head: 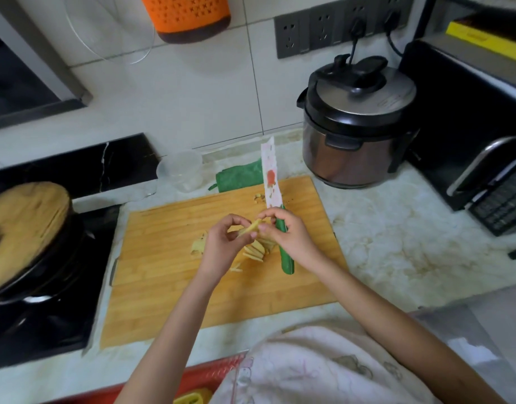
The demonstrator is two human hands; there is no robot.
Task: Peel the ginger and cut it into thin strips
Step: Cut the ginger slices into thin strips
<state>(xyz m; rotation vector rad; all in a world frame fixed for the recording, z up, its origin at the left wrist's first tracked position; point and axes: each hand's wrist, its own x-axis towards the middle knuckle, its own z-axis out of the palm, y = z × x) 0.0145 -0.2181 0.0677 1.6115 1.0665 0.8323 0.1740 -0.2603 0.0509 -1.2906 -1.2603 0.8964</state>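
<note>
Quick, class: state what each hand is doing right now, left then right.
Left hand: closed, fingertips pinching ginger slices above the cutting board.
Right hand: closed, pinching the same ginger slices; the knife is tucked under it.

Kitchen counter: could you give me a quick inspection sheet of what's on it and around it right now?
Surface: pale marble counter with a wooden cutting board on it.
Job's things: ginger slice held above fanned ginger slices; ginger scraps; knife, white blade, green handle.
Clutter: green cloth, clear plastic tub.
Hands: left hand and right hand pinch the slice together; the right also holds the knife.
Cables: two black plugs in the wall sockets.
Surroundings: pressure cooker, black pot with wooden lid, orange basket.
</note>
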